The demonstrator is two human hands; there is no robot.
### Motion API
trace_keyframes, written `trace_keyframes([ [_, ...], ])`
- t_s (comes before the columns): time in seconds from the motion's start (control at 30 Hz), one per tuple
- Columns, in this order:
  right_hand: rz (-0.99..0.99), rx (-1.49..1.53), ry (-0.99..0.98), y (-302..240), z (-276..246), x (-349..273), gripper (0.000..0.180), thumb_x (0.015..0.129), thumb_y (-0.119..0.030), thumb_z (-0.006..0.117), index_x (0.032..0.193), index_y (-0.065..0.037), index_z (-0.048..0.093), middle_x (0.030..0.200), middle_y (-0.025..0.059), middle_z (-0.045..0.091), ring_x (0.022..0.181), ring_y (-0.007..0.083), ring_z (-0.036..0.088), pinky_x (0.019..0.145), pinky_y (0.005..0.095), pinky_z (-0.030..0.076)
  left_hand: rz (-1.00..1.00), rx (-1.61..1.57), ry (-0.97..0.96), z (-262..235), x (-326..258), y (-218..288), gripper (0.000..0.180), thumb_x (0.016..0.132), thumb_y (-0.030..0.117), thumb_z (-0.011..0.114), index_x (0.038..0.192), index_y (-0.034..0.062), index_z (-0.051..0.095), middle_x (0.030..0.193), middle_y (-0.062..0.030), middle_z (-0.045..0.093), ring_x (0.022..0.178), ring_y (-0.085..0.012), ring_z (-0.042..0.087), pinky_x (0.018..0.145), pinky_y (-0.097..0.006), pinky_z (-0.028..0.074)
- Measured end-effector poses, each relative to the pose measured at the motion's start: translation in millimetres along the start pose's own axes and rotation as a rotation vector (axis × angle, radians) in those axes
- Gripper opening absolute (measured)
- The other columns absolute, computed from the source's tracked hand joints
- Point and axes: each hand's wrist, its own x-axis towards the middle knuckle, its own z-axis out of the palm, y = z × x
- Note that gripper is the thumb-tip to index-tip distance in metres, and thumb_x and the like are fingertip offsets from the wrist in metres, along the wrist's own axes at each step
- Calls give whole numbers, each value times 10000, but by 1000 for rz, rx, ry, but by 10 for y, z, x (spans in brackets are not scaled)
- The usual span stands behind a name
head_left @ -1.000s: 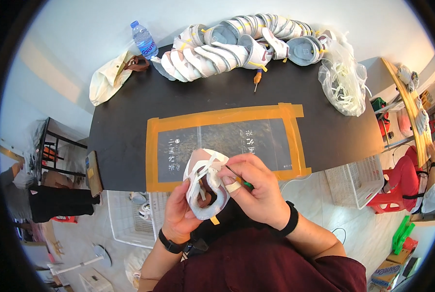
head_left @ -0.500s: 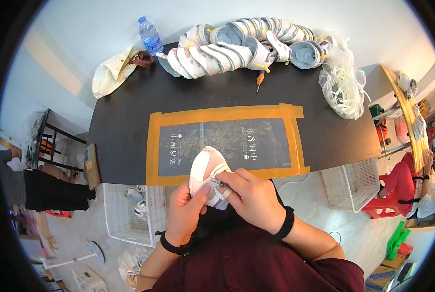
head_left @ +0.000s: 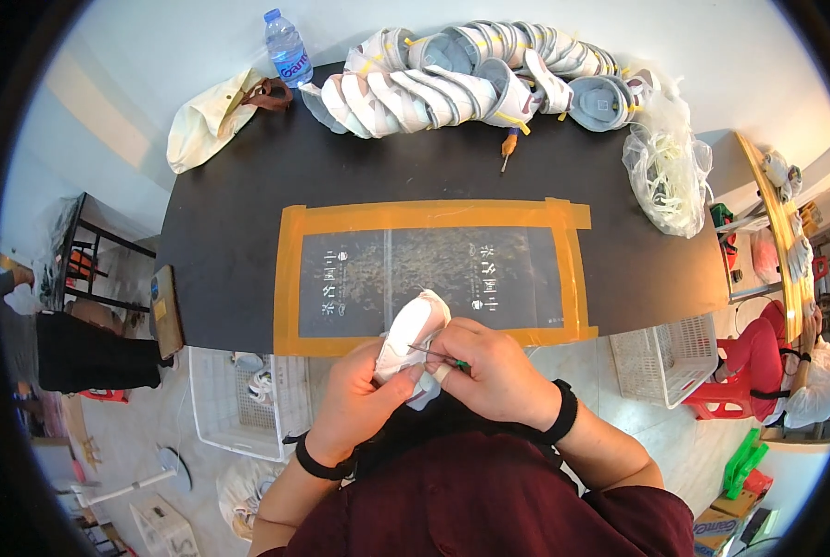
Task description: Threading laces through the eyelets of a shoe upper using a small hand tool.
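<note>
Low in the middle of the frame, the left hand (head_left: 359,401) is wrapped around a white shoe upper with pale pink trim (head_left: 407,342), fingers curled closed on its side and thumb pressed on top. The right hand (head_left: 496,371) is pinched shut on a thin metal awl with a green handle (head_left: 438,356) — its tip lies against the shoe. The shoe sits just over the near edge of the black tabletop (head_left: 229,204), touching the dark cutting mat bordered with orange tape (head_left: 433,274). Along the upper edge of the frame runs a curved row of white and grey shoe uppers (head_left: 470,79); a clear plastic water bottle (head_left: 288,48) stands at its left end — a clear plastic bag (head_left: 667,167) lies to the right.
</note>
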Motion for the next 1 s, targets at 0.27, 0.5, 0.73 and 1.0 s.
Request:
trace_keyframes([
  [0.27,37,213,-105,40,-94,95,133,796,-62,678,873,-43,570,808,95,564,722,247,573,632,345,469,34,-19,-138,-144,125,-5,236,898,68,669,1127,21,640,1053,-6,633,950,-86,571,826,-267,466],
  [0.5,-15,361,-134,136,-130,127,120,793,-26,687,802,-47,570,747,25,538,680,152,504,609,292,430,72,35,-231,-201,207,27,209,923,114,651,1101,6,646,980,-46,629,897,-124,582,790,-283,461],
  [0.73,-31,278,-156,146,-200,170,129,826,-44,676,929,-47,598,871,67,583,807,179,585,710,306,478,-77,-189,-141,-143,234,61,237,927,122,652,1140,19,637,959,-10,641,833,-85,572,721,-255,459],
  [1.0,180,509,163,80,-387,267,265,959,-225,627,1127,-21,614,1047,47,632,973,140,600,879,290,473,-246,-485,-150,-448,197,217,336,875,150,699,1173,12,628,864,-14,647,586,-19,495,459,-171,319],
])
